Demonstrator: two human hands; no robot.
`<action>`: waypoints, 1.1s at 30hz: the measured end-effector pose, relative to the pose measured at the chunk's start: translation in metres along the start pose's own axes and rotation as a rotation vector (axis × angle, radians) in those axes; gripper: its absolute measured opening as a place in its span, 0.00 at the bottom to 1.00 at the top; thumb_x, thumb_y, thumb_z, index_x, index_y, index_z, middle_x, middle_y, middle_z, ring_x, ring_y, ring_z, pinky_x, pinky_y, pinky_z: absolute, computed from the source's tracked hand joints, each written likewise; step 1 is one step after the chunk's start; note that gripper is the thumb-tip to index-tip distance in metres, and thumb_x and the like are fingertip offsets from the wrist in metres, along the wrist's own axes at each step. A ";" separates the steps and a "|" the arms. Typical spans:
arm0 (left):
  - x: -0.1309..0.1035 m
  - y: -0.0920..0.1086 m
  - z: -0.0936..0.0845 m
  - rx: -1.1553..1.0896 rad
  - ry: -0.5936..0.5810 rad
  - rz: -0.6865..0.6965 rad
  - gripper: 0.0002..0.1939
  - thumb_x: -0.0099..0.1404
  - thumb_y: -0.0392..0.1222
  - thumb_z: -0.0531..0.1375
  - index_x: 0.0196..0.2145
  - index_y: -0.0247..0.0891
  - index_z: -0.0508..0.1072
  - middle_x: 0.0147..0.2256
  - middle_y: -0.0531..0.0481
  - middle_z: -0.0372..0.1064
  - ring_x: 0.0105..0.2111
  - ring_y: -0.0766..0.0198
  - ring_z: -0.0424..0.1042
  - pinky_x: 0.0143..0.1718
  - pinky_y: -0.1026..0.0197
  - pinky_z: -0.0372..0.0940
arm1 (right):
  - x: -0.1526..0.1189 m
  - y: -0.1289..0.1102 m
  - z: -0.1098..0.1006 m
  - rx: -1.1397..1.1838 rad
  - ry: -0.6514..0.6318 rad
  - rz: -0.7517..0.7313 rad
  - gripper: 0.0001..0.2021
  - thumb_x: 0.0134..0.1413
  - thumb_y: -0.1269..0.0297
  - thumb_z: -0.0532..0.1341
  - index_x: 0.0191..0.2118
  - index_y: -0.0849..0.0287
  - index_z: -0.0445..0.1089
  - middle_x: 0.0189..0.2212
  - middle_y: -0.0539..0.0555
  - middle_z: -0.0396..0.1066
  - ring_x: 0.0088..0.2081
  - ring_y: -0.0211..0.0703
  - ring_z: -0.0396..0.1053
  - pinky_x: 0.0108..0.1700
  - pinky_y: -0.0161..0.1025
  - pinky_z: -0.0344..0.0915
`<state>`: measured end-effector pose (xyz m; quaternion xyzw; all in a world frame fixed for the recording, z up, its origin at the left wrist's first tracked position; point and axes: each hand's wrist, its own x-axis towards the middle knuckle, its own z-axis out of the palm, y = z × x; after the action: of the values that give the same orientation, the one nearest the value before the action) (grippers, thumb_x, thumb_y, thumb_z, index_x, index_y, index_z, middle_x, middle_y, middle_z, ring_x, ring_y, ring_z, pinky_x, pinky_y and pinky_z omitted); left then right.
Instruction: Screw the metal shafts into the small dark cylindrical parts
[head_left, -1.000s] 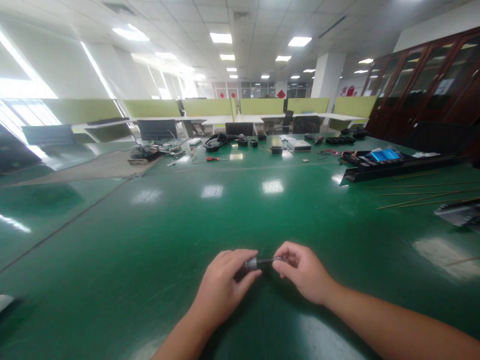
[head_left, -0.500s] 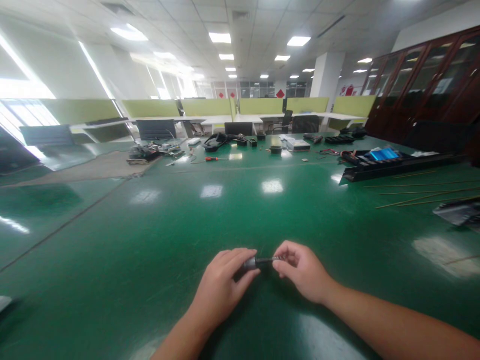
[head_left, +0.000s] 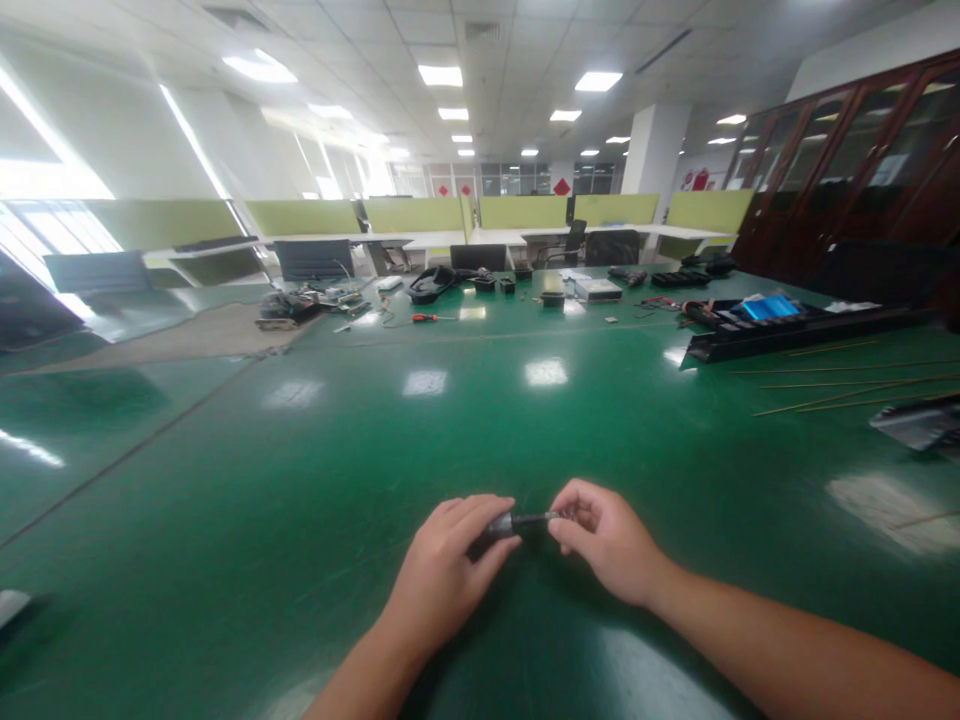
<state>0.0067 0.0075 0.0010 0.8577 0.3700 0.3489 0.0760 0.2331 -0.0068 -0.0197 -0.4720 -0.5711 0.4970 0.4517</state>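
My left hand (head_left: 444, 562) is closed around a dark grey cylinder (head_left: 500, 526), fingers over its top and thumb along the lower side. From the cylinder's right end a thin dark shaft (head_left: 531, 519) points across to my right hand (head_left: 609, 548). Thumb and fingertips of that hand pinch the shaft's far end, where a bit of something greyish shows. The fingers cover most of it, so its kind is unclear. Both hands are low over the green tabletop (head_left: 480, 430), near its front.
An orange-handled screwdriver (head_left: 424, 318) lies farther back. Beyond it are a black headset-like item (head_left: 432, 284) and small black boxes. To the right are a black tray (head_left: 720, 345) with a blue packet (head_left: 769, 307) and several thin rods (head_left: 847, 386). A pale object (head_left: 10, 606) shows at the left edge.
Almost nothing differs. My right hand has shifted a touch to the right at the shaft's end; my left hand keeps its hold on the cylinder.
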 end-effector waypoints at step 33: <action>-0.048 -0.001 -0.077 -0.220 0.034 -0.500 0.20 0.64 0.54 0.62 0.49 0.41 0.74 0.47 0.44 0.76 0.46 0.54 0.77 0.49 0.55 0.73 | 0.006 0.004 -0.001 0.111 0.049 -0.124 0.22 0.63 0.47 0.55 0.23 0.56 0.58 0.14 0.43 0.58 0.16 0.33 0.56 0.22 0.32 0.56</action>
<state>-0.0675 -0.0344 0.0314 0.7204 0.5311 0.3717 0.2465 0.2333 -0.0003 -0.0232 -0.4221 -0.5597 0.4870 0.5210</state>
